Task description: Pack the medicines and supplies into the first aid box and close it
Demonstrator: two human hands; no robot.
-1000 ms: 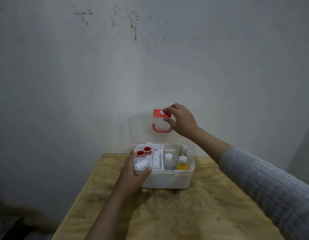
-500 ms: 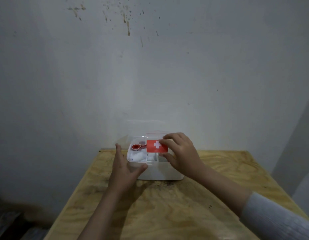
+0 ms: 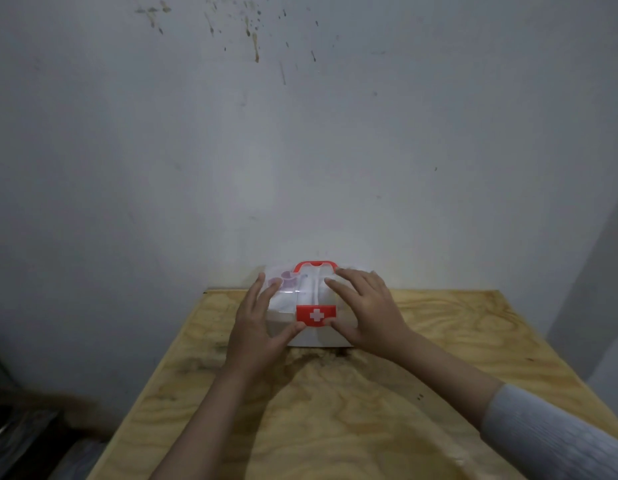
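The box (image 3: 311,306) sits on the desk (image 3: 335,410) by the wall, lid down. The left hand (image 3: 255,327) and right hand (image 3: 366,313) press flat on it, fingers spread, thumbs beside the red latch (image 3: 316,315).

The box (image 3: 311,336) is motion-blurred, and its left and right sides are covered by the left hand (image 3: 255,327) and right hand (image 3: 366,313). Through the cloudy lid (image 3: 307,289) the contents are only pale shapes; two reddish rings (image 3: 283,278) at centre left cannot be identified. Whether the clasp (image 3: 316,315) is latched cannot be told. Both forearms run off the bottom edge, and the sleeve (image 3: 556,441) is cut by the lower right corner. The table (image 3: 369,410) is cropped at the bottom. Dark clutter (image 3: 20,434) at lower left is unreadable.
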